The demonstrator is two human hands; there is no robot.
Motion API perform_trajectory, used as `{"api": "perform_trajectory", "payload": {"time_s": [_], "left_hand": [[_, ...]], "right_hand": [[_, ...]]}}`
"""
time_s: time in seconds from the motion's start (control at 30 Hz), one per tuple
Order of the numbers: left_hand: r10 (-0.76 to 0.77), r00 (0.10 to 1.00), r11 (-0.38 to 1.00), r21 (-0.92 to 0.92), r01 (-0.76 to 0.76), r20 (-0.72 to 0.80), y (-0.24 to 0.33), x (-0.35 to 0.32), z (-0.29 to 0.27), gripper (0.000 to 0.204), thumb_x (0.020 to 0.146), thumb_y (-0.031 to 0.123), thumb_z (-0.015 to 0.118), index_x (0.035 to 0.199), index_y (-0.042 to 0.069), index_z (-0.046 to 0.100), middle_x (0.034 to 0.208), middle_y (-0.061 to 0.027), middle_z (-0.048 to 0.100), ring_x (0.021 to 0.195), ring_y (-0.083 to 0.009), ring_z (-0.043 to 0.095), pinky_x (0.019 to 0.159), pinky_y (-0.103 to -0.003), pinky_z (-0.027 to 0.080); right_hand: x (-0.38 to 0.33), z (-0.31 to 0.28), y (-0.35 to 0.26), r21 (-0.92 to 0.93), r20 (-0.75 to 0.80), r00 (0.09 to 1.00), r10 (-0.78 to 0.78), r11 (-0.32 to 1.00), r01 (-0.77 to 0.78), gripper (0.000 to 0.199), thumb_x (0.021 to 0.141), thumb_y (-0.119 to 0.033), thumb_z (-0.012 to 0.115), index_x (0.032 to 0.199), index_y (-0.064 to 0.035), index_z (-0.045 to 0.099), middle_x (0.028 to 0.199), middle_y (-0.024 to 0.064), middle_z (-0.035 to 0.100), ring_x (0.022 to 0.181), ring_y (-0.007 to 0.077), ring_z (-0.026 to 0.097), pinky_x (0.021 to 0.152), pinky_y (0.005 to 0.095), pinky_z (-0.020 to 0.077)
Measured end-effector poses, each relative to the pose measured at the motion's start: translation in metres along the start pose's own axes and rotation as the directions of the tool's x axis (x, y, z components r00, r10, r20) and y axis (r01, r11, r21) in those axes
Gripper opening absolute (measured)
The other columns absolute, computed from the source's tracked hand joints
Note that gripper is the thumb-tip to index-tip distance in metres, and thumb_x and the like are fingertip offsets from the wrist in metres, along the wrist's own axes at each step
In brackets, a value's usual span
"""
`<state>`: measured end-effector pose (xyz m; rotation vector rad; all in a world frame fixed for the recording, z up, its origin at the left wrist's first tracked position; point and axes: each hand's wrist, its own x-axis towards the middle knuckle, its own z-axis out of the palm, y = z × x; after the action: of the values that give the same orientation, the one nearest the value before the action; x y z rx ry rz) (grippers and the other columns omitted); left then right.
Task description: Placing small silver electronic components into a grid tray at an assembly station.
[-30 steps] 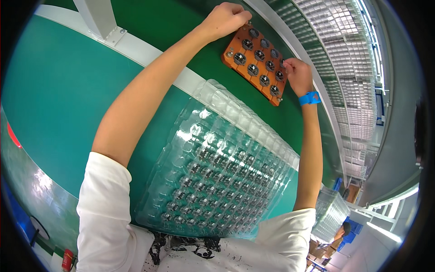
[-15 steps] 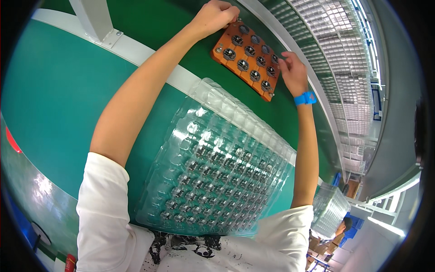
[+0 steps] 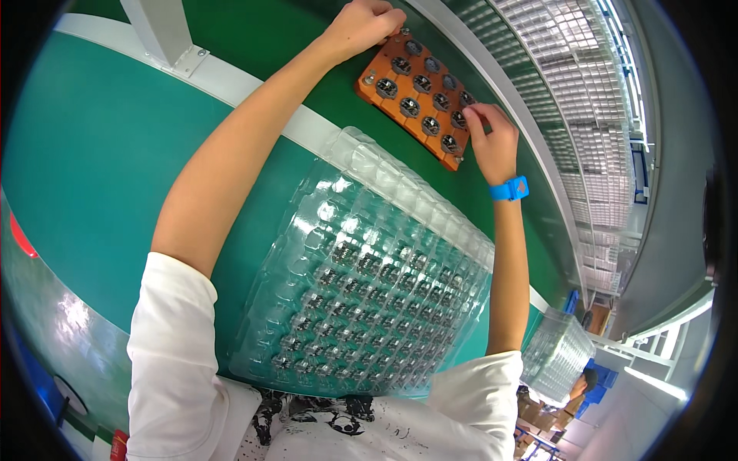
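An orange fixture plate [image 3: 383,68] lies on the dark green surface beyond the white rail, with rows of small dark round parts [image 3: 409,107] seated in it. At its far left corner, my left hand [image 3: 363,29] has its fingers curled closed on the plate's edge beside a small metal pin. My right hand [image 3: 494,138], with a blue wrist strap [image 3: 510,189], reaches the plate's right side. Its thumb and forefinger come together above a dark part there; whatever lies between them is hidden. Nearer to me sits a clear plastic blister tray [image 3: 306,240], holding many similar dark parts in its pockets.
The white rail [image 3: 223,86] crosses the green tabletop [image 3: 115,154], with a grey post [image 3: 160,34] bolted to it. Along the right runs a metal edge, then a rack of pale trays [image 3: 592,154]. More clear trays [image 3: 557,349] and a person are at lower right.
My right hand has shifted left and slightly nearer, its fingers drawing together over the plate's right side. The plate has moved very slightly left. My left hand stays at its corner.
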<state>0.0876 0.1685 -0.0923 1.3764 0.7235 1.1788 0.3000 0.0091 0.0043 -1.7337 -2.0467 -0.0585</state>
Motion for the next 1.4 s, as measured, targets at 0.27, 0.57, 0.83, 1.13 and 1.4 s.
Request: {"api": "perform_trajectory", "payload": {"time_s": [0.27, 0.57, 0.83, 1.13, 1.4], "left_hand": [[-0.031, 0.995, 0.982, 0.180, 0.047, -0.093, 0.049, -0.015, 0.002, 0.031, 0.078, 0.024, 0.055, 0.075, -0.005, 0.063, 0.069, -0.0138, 0.061, 0.066, -0.0232, 0.058, 0.066, -0.035, 0.045], [0.175, 0.968, 0.928, 0.359, -0.102, -0.178, 0.062, -0.013, -0.012, 0.031, 0.077, 0.023, 0.055, 0.071, -0.006, 0.061, 0.069, -0.0234, 0.060, 0.066, -0.0344, 0.060, 0.066, -0.040, 0.047], [0.203, 0.911, 0.705, 0.699, 0.119, -0.360, 0.083, -0.010, -0.008, 0.032, 0.079, 0.026, 0.056, 0.074, -0.004, 0.065, 0.078, -0.0280, 0.062, 0.080, -0.0427, 0.061, 0.078, -0.048, 0.051], [-0.228, 0.940, 0.854, 0.410, 0.319, -0.255, 0.111, -0.024, -0.003, 0.037, 0.085, 0.024, 0.053, 0.073, -0.010, 0.063, 0.065, -0.0206, 0.064, 0.054, -0.0294, 0.065, 0.055, -0.037, 0.056], [-0.374, 0.921, 0.876, 0.282, 0.390, -0.110, 0.113, -0.030, 0.009, 0.037, 0.086, 0.022, 0.052, 0.081, -0.013, 0.061, 0.069, -0.0174, 0.065, 0.056, -0.0261, 0.066, 0.053, -0.034, 0.056]], "right_hand": [[-0.009, -0.016, 0.000, -0.092, 0.155, 0.986, -0.053, 0.993, 0.068, 0.009, 0.081, -0.005, 0.063, 0.087, 0.0015, 0.065, 0.082, 0.0131, 0.062, 0.072, 0.0295, 0.061, 0.064, 0.0331, 0.0477], [-0.055, -0.070, -0.076, 0.117, 0.011, 0.998, 0.065, 0.991, -0.066, 0.016, 0.089, -0.008, 0.061, 0.103, 0.0006, 0.060, 0.081, 0.0052, 0.061, 0.066, 0.0076, 0.052, 0.056, 0.0225, 0.0424], [-0.141, -0.131, -0.134, 0.104, 0.460, 0.872, 0.166, 0.966, -0.239, 0.008, 0.078, -0.004, 0.068, 0.084, -0.0015, 0.065, 0.065, 0.0067, 0.056, 0.052, 0.0144, 0.051, 0.047, 0.0277, 0.0393], [-0.152, -0.131, -0.138, 0.011, 0.367, 0.928, 0.064, 0.997, -0.073, 0.010, 0.073, 0.002, 0.070, 0.081, -0.0012, 0.066, 0.062, 0.0076, 0.054, 0.049, 0.0187, 0.053, 0.045, 0.0287, 0.0397], [-0.156, -0.092, -0.158, -0.063, 0.334, 0.942, -0.032, 0.996, 0.056, 0.010, 0.072, -0.002, 0.071, 0.081, -0.0030, 0.065, 0.065, 0.0092, 0.055, 0.052, 0.0259, 0.054, 0.046, 0.0349, 0.0410]]}}
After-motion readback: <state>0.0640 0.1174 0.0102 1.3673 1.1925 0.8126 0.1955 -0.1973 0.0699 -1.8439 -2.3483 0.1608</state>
